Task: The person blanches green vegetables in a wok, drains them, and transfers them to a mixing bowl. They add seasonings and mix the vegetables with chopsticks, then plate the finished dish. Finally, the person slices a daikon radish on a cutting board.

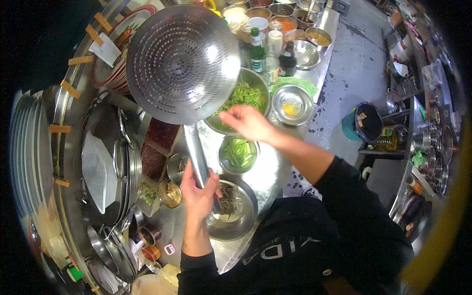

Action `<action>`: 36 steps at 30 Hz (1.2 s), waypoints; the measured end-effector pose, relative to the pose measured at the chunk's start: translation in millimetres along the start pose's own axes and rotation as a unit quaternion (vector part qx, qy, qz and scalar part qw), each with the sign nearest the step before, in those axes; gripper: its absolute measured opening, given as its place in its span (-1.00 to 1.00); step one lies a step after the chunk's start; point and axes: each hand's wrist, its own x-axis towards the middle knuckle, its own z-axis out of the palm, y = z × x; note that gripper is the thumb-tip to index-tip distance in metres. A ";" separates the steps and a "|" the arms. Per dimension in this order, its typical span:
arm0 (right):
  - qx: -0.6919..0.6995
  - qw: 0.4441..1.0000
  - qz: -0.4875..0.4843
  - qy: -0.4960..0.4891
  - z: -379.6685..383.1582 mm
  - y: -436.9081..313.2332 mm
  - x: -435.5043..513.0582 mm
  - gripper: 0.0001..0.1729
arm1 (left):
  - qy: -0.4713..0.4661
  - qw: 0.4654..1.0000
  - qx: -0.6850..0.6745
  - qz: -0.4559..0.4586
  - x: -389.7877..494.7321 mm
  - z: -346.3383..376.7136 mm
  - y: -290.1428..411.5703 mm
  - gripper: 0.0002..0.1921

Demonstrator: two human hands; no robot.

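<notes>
My left hand (201,193) grips the tubular handle of a large perforated metal strainer (182,64), which is raised over the steel counter and looks empty. My right hand (245,121) is over a metal bowl of shredded greens (247,96), just right of the strainer's rim; its fingers are bent, and whether they hold anything is hidden. Below that bowl stands a smaller bowl of cut green stalks (238,153). Under my left hand, a metal bowl (243,225) contains dark strips and something pale. To the right, a steel bowl (291,96) holds something yellow.
Bottles (257,51) and several seasoning containers (285,25) crowd the counter's far end. A green cloth (295,84) lies by the yellow-filled bowl. Lidded pots (127,166) and stacked plates (31,147) line the left. A lined bin (352,121) stands on the floor at right, near shelves.
</notes>
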 end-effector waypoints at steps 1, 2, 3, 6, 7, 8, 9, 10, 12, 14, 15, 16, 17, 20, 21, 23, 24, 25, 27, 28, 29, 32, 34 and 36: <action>0.088 0.994 0.057 -0.043 2.1 -12.9 -23.4 -0.43 | -0.041 0.999 -0.034 -0.009 0.6 10.2 -1.9 -0.46; 0.137 0.990 -0.028 -0.013 13.5 -27.2 -42.7 -0.48 | -0.084 0.995 -0.056 -0.017 -0.6 22.2 -5.8 -0.46; 0.134 0.990 -0.039 -0.025 13.5 -36.5 -61.5 -0.58 | -0.121 0.989 -0.084 -0.020 -3.0 37.0 -12.1 -0.46; 0.225 0.970 0.083 0.041 -16.6 -33.6 -112.7 -0.76 | -0.289 0.943 -0.162 -0.040 -12.6 76.0 -41.9 -0.36; 0.234 0.962 0.119 0.074 -32.2 -24.5 -133.8 -0.74 | -0.384 0.920 -0.082 -0.015 -4.5 76.6 -49.6 -0.30; 0.237 0.955 0.141 0.111 -51.9 -11.5 -159.6 -0.69 | -0.388 0.915 -0.087 -0.065 1.3 83.1 -60.7 -0.31; 0.271 0.947 0.126 0.119 -73.4 2.4 -194.2 -0.65 | -0.388 0.910 -0.096 -0.108 8.4 87.8 -73.3 -0.32; 0.243 0.937 0.191 0.161 -90.6 15.6 -230.0 -0.64 | -0.335 0.906 -0.184 -0.180 18.5 90.6 -84.4 -0.43; 0.246 0.930 0.203 0.184 -113.0 37.9 -309.4 -0.65 | -0.206 0.906 -0.260 -0.263 50.5 98.1 -106.2 -0.57; 0.240 0.899 0.260 0.258 -113.6 53.7 -392.3 -0.76 | -0.118 0.853 -0.388 -0.328 95.5 106.4 -132.7 -0.54; 0.252 0.878 0.273 0.301 -107.9 58.8 -432.5 -0.80 | -0.105 0.800 -0.471 -0.357 118.3 111.3 -147.3 -0.49; 0.268 0.857 0.284 0.336 -100.8 63.0 -469.8 -0.80 | -0.100 0.767 -0.513 -0.372 139.3 112.0 -161.2 -0.43; 0.270 0.823 0.315 0.388 -87.8 64.8 -506.1 -0.80 | -0.117 0.714 -0.565 -0.397 159.1 113.4 -173.4 -0.38; 0.323 0.727 0.296 0.529 -40.8 72.3 -595.9 -0.82 | -0.082 0.628 -0.645 -0.428 212.9 121.1 -198.2 -0.24; 0.354 0.681 0.303 0.565 -23.7 75.2 -620.2 -0.84 | -0.073 0.606 -0.679 -0.407 224.2 123.6 -204.6 -0.32; 0.378 0.582 0.307 0.651 4.1 84.6 -659.9 -0.85 | -0.010 0.655 -0.677 -0.337 246.1 128.2 -211.0 -0.45; 0.383 0.533 0.295 0.694 18.5 86.8 -680.1 -0.86 | -0.005 0.653 -0.677 -0.339 253.3 127.8 -214.0 -0.46; 0.395 0.500 0.270 0.721 26.3 91.5 -696.9 -0.86 | 0.016 0.703 -0.641 -0.306 262.8 126.5 -215.3 -0.47; 0.408 0.428 0.252 0.766 39.8 100.8 -733.9 -0.86 | 0.015 0.765 -0.577 -0.286 280.1 122.3 -217.3 -0.48; 0.400 0.404 0.243 0.786 43.1 105.6 -753.4 -0.85 | 0.015 0.804 -0.532 -0.266 289.5 119.9 -217.8 -0.48; 0.386 0.370 0.250 0.808 45.4 112.4 -772.1 -0.84 | 0.016 0.846 -0.478 -0.235 297.1 114.1 -217.2 -0.49; 0.419 0.310 0.204 0.829 58.7 133.4 -825.5 -0.84 | 0.042 0.796 -0.540 -0.271 317.6 103.7 -215.3 -0.49; 0.424 0.290 0.212 0.831 60.3 155.2 -864.2 -0.84 | 0.062 0.832 -0.499 -0.237 314.3 104.1 -208.9 -0.51; 0.454 0.297 0.233 0.807 59.1 181.3 -901.9 -0.82 | 0.013 0.837 -0.499 -0.226 293.6 114.3 -197.4 -0.52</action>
